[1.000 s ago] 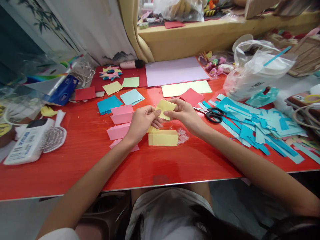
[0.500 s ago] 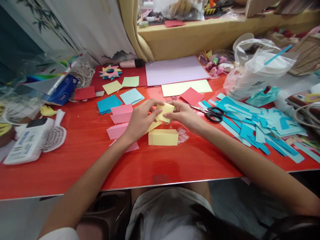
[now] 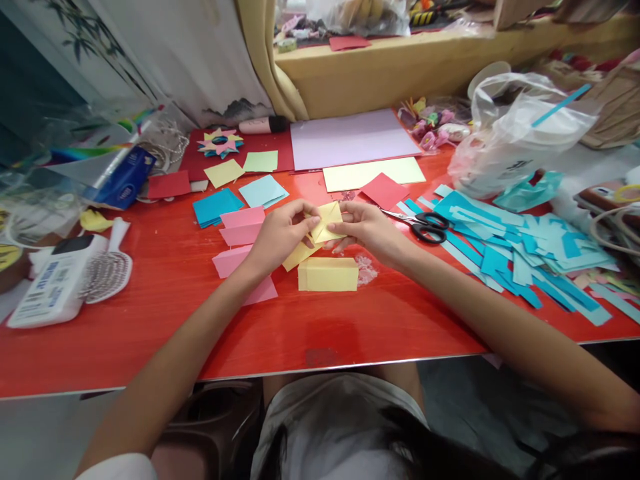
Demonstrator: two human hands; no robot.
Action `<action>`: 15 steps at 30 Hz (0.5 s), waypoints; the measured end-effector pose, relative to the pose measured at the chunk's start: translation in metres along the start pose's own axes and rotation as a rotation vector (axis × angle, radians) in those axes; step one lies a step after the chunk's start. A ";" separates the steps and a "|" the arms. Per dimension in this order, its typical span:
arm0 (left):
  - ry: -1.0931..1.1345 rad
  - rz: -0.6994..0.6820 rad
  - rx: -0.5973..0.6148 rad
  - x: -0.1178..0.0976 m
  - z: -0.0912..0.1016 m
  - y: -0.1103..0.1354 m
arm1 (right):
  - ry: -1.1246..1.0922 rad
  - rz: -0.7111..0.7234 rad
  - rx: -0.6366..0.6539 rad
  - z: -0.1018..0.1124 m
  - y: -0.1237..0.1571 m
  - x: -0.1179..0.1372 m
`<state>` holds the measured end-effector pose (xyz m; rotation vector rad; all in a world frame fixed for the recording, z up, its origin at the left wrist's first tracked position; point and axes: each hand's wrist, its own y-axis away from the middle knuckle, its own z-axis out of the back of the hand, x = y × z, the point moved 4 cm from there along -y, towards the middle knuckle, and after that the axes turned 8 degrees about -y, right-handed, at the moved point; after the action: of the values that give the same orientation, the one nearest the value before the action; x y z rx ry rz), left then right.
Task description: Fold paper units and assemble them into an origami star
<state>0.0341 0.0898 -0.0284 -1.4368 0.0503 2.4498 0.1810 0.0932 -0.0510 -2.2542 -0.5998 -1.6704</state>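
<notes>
Both hands pinch one small folded yellow paper piece (image 3: 326,223) just above the red table (image 3: 165,313). My left hand (image 3: 280,237) grips its left side with thumb and fingers closed. My right hand (image 3: 367,229) grips its right side the same way. Below them lies a stack of folded yellow papers (image 3: 327,274), with another yellow piece (image 3: 297,256) sticking out under my left hand. Folded pink papers (image 3: 243,228) lie to the left of my left hand.
Black-handled scissors (image 3: 424,225) lie right of my right hand, beside a heap of blue paper strips (image 3: 515,250). Blue squares (image 3: 216,206), yellow and lilac sheets (image 3: 350,137), a plastic bag (image 3: 520,133), a hairbrush (image 3: 105,273) and a white device (image 3: 47,283) surround the work spot.
The yellow piece has been folded smaller and lowered between my fingers; both hands stay on it. Another yellow piece now shows under my left hand.
</notes>
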 end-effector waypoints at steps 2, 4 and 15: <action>-0.025 0.017 0.022 -0.002 0.000 0.001 | 0.013 0.025 -0.013 0.000 0.000 0.001; -0.055 0.026 0.036 -0.003 0.001 0.002 | 0.026 0.040 -0.018 0.000 0.000 0.001; -0.126 0.055 0.042 -0.001 -0.002 0.002 | 0.030 0.047 -0.036 -0.001 -0.001 0.000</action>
<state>0.0353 0.0870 -0.0286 -1.2771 0.1154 2.5622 0.1798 0.0933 -0.0505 -2.2460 -0.5097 -1.7024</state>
